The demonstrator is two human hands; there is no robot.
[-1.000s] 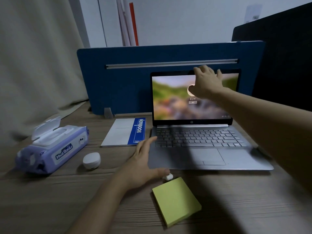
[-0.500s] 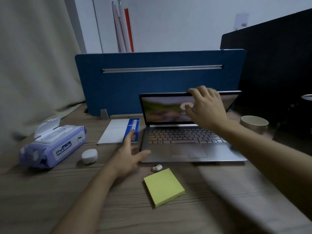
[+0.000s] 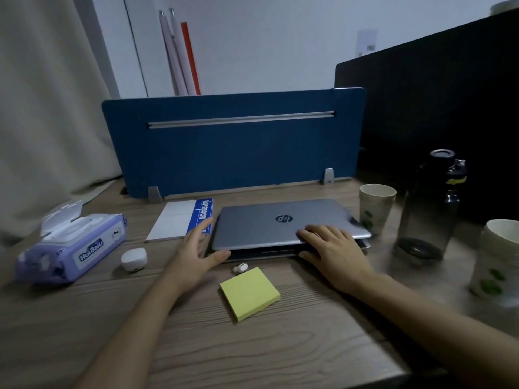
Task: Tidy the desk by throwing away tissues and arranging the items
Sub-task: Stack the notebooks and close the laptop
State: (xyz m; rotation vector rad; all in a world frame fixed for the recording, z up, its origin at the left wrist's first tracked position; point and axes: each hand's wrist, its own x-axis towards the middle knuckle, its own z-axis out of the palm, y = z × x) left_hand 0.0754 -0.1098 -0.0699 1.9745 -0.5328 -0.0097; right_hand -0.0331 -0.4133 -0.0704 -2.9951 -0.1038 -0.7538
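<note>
Two bare hands rest at the silver HP laptop (image 3: 280, 223), nearly shut on the wooden desk (image 3: 252, 355). Left hand (image 3: 193, 255): fingers spread, thumb touching the front-left corner. Right hand (image 3: 334, 252): fingers spread flat on the lid's front edge.

Left hand (image 3: 193, 255) and right hand (image 3: 335, 252) reach forward, fingers (image 3: 314, 230) spread flat.

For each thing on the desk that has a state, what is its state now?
laptop: lid down, nearly shut
wet wipes pack: flip lid open
earbud case: closed
earbud: out of case, lying on desk
water bottle: upright, cap flipped open
paper cup: upright
left hand: open, at laptop's left edge
right hand: flat on lid
</note>
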